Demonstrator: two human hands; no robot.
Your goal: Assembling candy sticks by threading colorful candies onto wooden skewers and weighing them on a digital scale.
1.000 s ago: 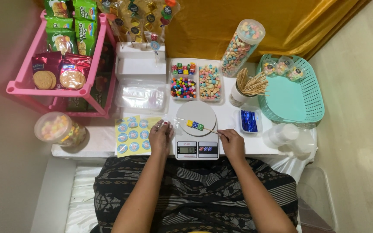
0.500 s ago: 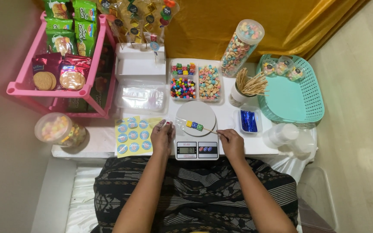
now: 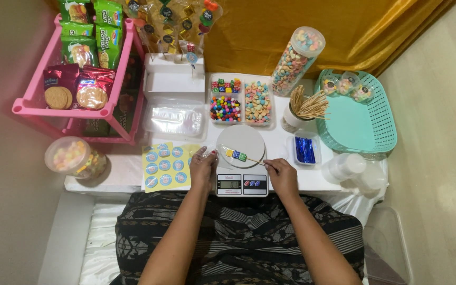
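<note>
Both hands, left (image 3: 202,168) and right (image 3: 281,174), pinch a candy skewer (image 3: 238,156) lying between them.

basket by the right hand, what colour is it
The basket is mint green, seen in the head view.

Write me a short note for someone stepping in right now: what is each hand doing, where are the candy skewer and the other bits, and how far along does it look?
Left hand: at the left edge of the kitchen scale, fingertips on a clear wrapper.
Right hand: pinching the bare end of the skewer.
Skewer: lies across the scale's round white plate, with a few coloured candies threaded on it.
Supplies: candy trays behind the scale, cup of sticks to the right, sticker sheet to the left.
Done: candies are on the stick.
Left: the skewer is not yet inside the wrapper; no sticker applied.
</note>
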